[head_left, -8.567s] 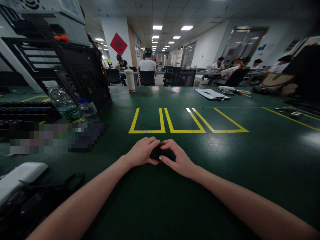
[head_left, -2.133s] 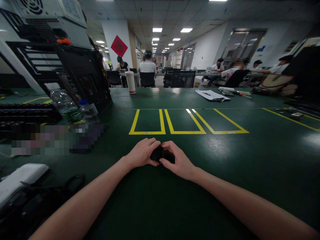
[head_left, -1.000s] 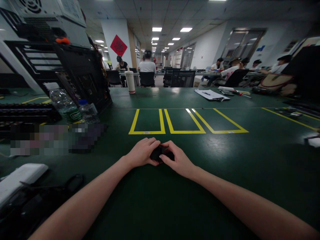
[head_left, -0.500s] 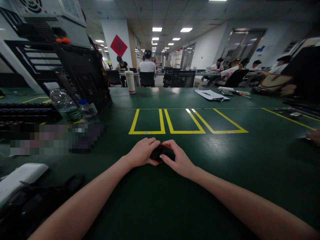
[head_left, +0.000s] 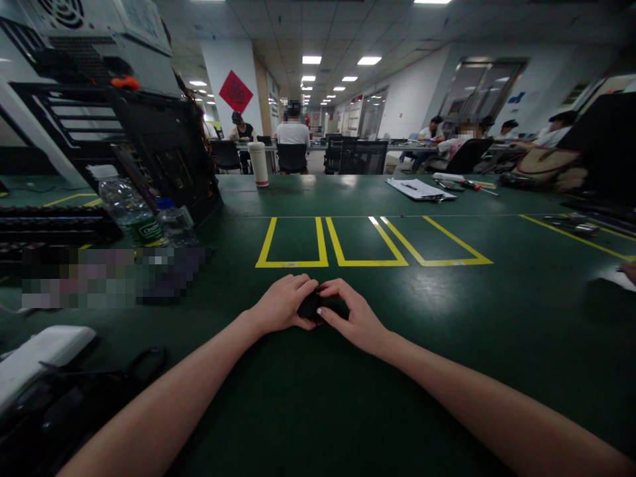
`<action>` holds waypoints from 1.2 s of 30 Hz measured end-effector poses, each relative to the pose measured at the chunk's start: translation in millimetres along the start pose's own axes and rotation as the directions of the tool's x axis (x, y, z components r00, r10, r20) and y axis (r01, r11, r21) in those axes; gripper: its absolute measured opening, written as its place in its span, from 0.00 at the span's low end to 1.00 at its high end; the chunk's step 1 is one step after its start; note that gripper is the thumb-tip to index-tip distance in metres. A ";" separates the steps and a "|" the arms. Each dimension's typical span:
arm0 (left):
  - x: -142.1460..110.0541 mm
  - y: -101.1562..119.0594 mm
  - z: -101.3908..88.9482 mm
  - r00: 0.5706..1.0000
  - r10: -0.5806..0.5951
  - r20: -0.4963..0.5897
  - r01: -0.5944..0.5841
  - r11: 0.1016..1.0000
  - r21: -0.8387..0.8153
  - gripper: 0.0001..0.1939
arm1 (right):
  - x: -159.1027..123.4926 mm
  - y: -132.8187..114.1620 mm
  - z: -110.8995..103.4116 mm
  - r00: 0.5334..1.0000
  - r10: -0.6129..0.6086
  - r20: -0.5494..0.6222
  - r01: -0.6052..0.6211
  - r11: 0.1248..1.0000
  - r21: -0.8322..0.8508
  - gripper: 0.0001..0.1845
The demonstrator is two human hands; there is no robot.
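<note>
A small black object [head_left: 309, 305], its kind hard to make out against the dark table, lies between my two hands in front of the yellow tape. My left hand [head_left: 285, 301] wraps round its left side, with the thumb below and the fingers over the top. From the other side, my right hand [head_left: 354, 314] is curved, and its thumb and fingertips meet the object's right edge. A gap shows inside the curl of the right fingers. Much of the object is covered by the left fingers.
Yellow tape frames [head_left: 292, 264] mark the green tabletop [head_left: 318, 411] beyond my hands. Leftward are bottles [head_left: 130, 209], a computer case [head_left: 171, 152] and a white device [head_left: 50, 351]. A cup [head_left: 259, 164] and clipboard [head_left: 420, 189] stand farther off. Another person's hand [head_left: 629, 270] shows at right.
My hands and the black object have hardly moved. At the right edge, a white item now shows by the other person's hand, which has shifted slightly outward.
</note>
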State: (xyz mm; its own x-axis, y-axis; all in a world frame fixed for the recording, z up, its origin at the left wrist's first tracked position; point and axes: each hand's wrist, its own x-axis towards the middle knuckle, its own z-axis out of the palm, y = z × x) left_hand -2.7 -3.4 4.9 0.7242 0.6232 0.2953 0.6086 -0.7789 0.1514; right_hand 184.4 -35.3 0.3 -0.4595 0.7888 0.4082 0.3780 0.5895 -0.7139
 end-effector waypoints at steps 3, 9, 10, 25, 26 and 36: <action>-0.2 0.1 -0.2 1.000 -0.003 0.009 0.003 1.000 -0.001 0.27 | 0.8 1.4 2.1 0.999 0.033 -0.002 -0.033 0.999 0.019 0.14; 0.1 1.3 -1.7 1.000 -0.008 0.012 0.008 1.000 -0.014 0.26 | 1.4 0.4 2.9 0.992 0.111 0.055 -0.112 0.994 0.011 0.15; 0.1 1.3 -1.8 1.000 -0.006 0.011 0.007 1.000 -0.012 0.26 | 1.4 0.0 2.5 0.991 0.116 0.072 -0.117 0.993 0.013 0.13; 0.0 0.0 -1.1 1.000 -0.011 0.017 0.011 1.000 -0.012 0.26 | 3.5 5.0 -0.5 0.989 0.113 0.091 -0.126 0.980 0.152 0.16; -0.1 -0.1 -1.0 1.000 -0.010 0.019 0.010 1.000 -0.018 0.26 | 3.5 5.0 -1.2 0.985 0.135 0.110 -0.153 0.974 0.168 0.17; -0.4 -0.6 -1.5 1.000 -0.015 0.025 0.014 1.000 0.014 0.29 | 2.5 6.7 -3.7 0.984 0.082 0.158 -0.120 0.961 0.249 0.16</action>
State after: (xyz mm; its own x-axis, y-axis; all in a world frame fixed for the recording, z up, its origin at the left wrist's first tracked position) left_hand -3.9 -3.3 6.1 0.7231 0.6361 0.2693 0.6232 -0.7689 0.1428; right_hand 188.8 -28.7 -1.3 -0.5485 0.7969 0.2533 0.2185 0.4290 -0.8765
